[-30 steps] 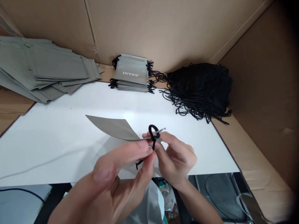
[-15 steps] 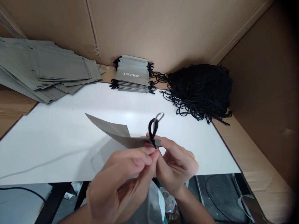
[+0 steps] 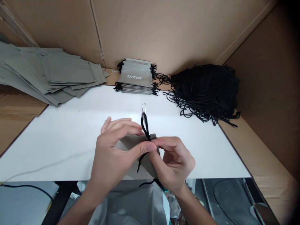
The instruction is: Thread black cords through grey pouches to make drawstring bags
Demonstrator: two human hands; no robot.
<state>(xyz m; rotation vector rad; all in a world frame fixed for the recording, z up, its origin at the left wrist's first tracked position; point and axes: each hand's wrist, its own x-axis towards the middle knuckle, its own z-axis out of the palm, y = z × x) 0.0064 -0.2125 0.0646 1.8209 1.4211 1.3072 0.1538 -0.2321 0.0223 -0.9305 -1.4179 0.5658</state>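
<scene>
Both hands at white board edge.

Head camera, close, looking forward and down onto white tabletop

Both hands on grey pouch (black cord)

White table carries grey pouches and, seemingly, black cords.
</scene>
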